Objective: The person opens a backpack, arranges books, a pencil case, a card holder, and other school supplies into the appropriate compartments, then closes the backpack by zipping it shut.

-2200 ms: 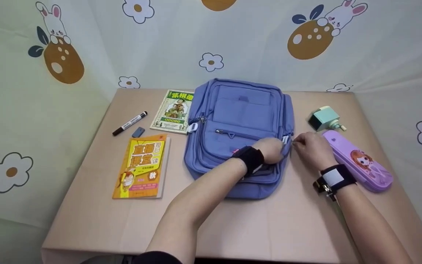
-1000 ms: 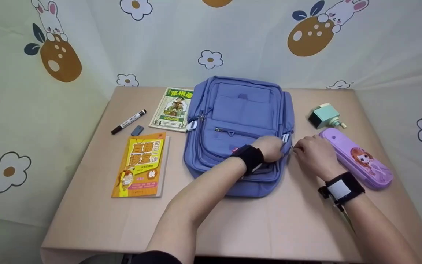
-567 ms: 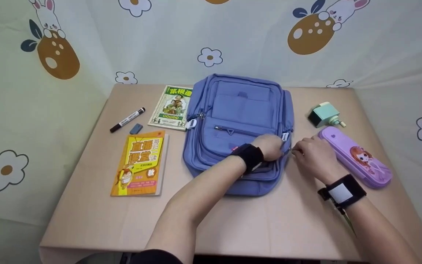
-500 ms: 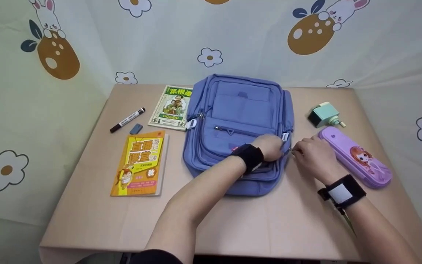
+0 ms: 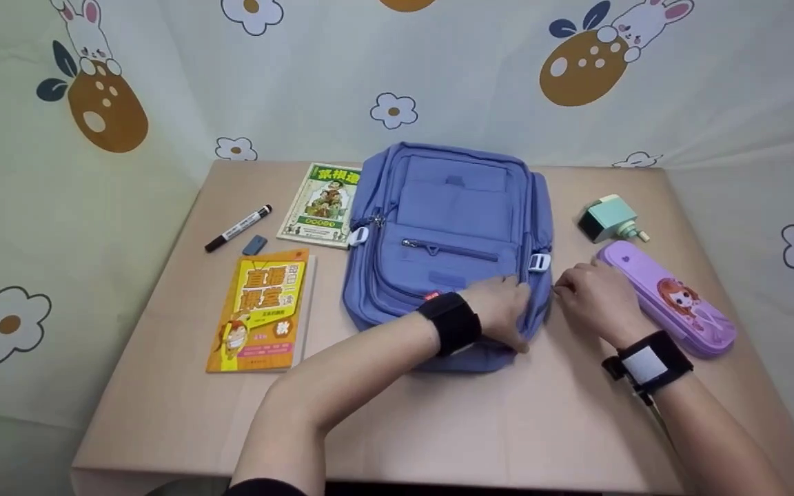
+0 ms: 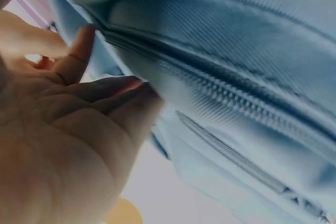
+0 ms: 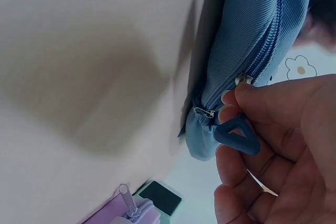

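Note:
A blue-purple backpack point(image 5: 452, 207) lies front up on the table. My left hand point(image 5: 497, 308) is at its lower right edge, thumb and fingertips together at a fold of the cloth in the left wrist view; a zipper track point(image 6: 226, 93) runs beside them. My right hand point(image 5: 597, 296) is just beyond the backpack's right side. Between thumb and forefinger it pinches a zipper pull, whose blue triangular tab point(image 7: 236, 135) hangs beneath the fingers in the right wrist view. Another small metal clasp or slider point(image 7: 205, 112) sits near it. The left fingertips are partly hidden.
Left of the backpack lie an orange book point(image 5: 259, 310), a green book point(image 5: 321, 207) partly under its edge, a marker point(image 5: 238, 229) and a small blue eraser-like block point(image 5: 254, 245). To the right are a purple pencil case point(image 5: 669, 300) and a mint-green device point(image 5: 609, 217), perhaps a pencil sharpener.
My left hand has shifted down and leftward along the backpack's right edge, uncovering the white buckle and front pocket. My right hand stays near the same spot, pinching the zipper pull.

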Tool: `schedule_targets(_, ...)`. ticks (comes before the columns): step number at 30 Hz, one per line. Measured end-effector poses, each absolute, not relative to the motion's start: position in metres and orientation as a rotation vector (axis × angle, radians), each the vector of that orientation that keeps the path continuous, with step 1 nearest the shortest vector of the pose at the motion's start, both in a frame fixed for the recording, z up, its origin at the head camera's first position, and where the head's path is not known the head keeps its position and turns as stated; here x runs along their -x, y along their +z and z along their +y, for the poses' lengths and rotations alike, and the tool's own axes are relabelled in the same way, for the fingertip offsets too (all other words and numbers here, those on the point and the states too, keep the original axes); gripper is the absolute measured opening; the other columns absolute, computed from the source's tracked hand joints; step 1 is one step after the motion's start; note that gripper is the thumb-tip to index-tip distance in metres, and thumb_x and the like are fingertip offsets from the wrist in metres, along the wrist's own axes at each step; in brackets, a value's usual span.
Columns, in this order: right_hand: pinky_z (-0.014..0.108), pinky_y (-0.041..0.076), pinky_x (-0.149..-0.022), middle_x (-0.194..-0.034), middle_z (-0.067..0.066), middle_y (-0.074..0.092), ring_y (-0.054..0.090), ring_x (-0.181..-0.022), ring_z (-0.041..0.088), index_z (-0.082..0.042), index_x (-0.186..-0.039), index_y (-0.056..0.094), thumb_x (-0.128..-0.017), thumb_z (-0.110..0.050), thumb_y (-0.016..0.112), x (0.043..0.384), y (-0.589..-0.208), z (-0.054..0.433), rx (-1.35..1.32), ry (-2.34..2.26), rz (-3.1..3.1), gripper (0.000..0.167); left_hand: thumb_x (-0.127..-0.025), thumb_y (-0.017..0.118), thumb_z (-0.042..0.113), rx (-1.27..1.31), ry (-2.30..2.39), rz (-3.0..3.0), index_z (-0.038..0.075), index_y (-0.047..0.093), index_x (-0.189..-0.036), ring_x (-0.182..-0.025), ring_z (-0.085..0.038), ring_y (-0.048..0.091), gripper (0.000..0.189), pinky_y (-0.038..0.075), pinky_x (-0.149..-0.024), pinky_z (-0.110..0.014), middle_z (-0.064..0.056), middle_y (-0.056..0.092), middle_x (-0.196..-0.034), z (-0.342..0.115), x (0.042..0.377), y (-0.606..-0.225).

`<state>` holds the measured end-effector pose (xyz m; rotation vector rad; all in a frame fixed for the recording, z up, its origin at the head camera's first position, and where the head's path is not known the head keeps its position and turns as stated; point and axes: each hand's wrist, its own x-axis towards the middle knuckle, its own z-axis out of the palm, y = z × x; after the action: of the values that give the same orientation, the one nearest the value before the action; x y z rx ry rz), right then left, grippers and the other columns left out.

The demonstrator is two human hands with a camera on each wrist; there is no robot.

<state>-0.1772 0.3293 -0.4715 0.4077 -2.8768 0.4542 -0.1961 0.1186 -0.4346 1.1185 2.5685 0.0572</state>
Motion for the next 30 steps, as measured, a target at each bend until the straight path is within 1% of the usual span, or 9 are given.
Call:
schedule_targets(1, 0.05, 0.048, -0.072, -0.084, 0.009, 0.07, 0.062, -0.079, 0.033, -0.006, -0.091, 0.078, -0.086, -0.009, 0.076, 0.177, -0.471, 0.329, -0.409, 0.453, -2.875, 0.006, -0.082, 0.078, 0.057, -1.116, 0.037, 2.571, 0.01, 0.056, -0.128, -0.115, -0.022, 0.059, 0.069, 0.052, -0.094, -0.035, -0.007, 0.06, -0.125, 0.116, 0.193, -0.432)
schedule_targets(4, 0.05, 0.048, -0.074, -0.085, 0.01, 0.07, 0.062, -0.08, 0.033, -0.006, -0.092, 0.078, -0.086, -0.009, 0.076, 0.176, -0.469, 0.329, -0.401, 0.459, -2.877, 0.007, -0.091, 0.071, 0.045, -1.134, 0.023, 2.552, 0.011, 0.061, -0.115, -0.1, -0.021, 0.063, 0.043, 0.055, -0.083, -0.036, -0.005, 0.065, -0.11, 0.112, 0.19, -0.425)
schedule_targets(6, 0.05, 0.048, -0.075, -0.085, 0.01, 0.07, 0.062, -0.081, 0.033, -0.006, -0.092, 0.077, -0.087, -0.009, 0.075, 0.175, -0.469, 0.329, -0.397, 0.464, -2.883, 0.007, -0.095, 0.064, 0.033, -1.138, 0.046, 2.52, 0.011, 0.064, -0.108, -0.092, -0.021, 0.063, 0.026, 0.055, -0.078, -0.036, -0.004, 0.067, -0.102, 0.11, 0.192, -0.42)
schedule_targets(8, 0.05, 0.048, -0.076, -0.085, 0.009, 0.071, 0.062, -0.08, 0.033, -0.006, -0.092, 0.078, -0.087, -0.01, 0.075, 0.175, -0.47, 0.328, -0.403, 0.467, -2.889, 0.007, -0.097, 0.059, 0.023, -1.111, 0.092, 2.464, 0.01, 0.065, -0.103, -0.088, -0.021, 0.063, 0.015, 0.054, -0.076, -0.035, -0.004, 0.067, -0.099, 0.107, 0.196, -0.418)
schedule_targets(12, 0.051, 0.048, -0.077, -0.084, 0.009, 0.071, 0.064, -0.078, 0.032, -0.007, -0.09, 0.078, -0.086, -0.011, 0.076, 0.175, -0.474, 0.328, -0.417, 0.459, -2.884, 0.005, -0.1, 0.057, 0.018, -1.073, 0.195, 2.368, 0.007, 0.063, -0.105, -0.092, -0.021, 0.062, 0.014, 0.052, -0.08, -0.032, -0.006, 0.065, -0.103, 0.101, 0.209, -0.418)
schedule_targets(17, 0.05, 0.049, -0.075, -0.082, 0.008, 0.071, 0.065, -0.076, 0.031, -0.007, -0.088, 0.077, -0.085, -0.01, 0.078, 0.172, -0.475, 0.329, -0.405, 0.453, -2.886, 0.004, -0.103, 0.054, 0.021, -1.145, 0.228, 2.286, 0.002, 0.06, -0.116, -0.103, -0.022, 0.059, 0.023, 0.048, -0.093, -0.033, -0.009, 0.063, -0.111, 0.095, 0.222, -0.419)
schedule_targets(19, 0.05, 0.048, -0.076, -0.082, 0.008, 0.071, 0.065, -0.075, 0.032, -0.007, -0.088, 0.077, -0.085, -0.01, 0.077, 0.17, -0.475, 0.33, -0.403, 0.453, -2.894, 0.004, -0.104, 0.053, 0.021, -1.159, 0.239, 2.268, 0.002, 0.058, -0.115, -0.103, -0.022, 0.058, 0.022, 0.047, -0.093, -0.033, -0.009, 0.061, -0.11, 0.093, 0.225, -0.42)
schedule_targets(25, 0.051, 0.047, -0.076, -0.082, 0.008, 0.071, 0.062, -0.08, 0.033, -0.008, -0.088, 0.077, -0.085, -0.01, 0.078, 0.162, -0.475, 0.328, -0.394, 0.44, -2.911, 0.004, -0.105, 0.052, 0.02, -1.161, 0.284, 2.252, 0.005, 0.054, -0.105, -0.095, -0.019, 0.055, 0.015, 0.046, -0.087, -0.032, -0.007, 0.057, -0.101, 0.088, 0.228, -0.422)
schedule_targets(30, 0.051, 0.047, -0.075, -0.082, 0.007, 0.071, 0.061, -0.081, 0.033, -0.008, -0.087, 0.077, -0.085, -0.011, 0.078, 0.158, -0.475, 0.326, -0.433, 0.416, -2.898, 0.004, -0.106, 0.051, 0.021, -1.168, 0.249, 2.261, 0.005, 0.055, -0.108, -0.103, -0.021, 0.056, 0.017, 0.045, -0.094, -0.033, -0.009, 0.061, -0.109, 0.087, 0.227, -0.422)
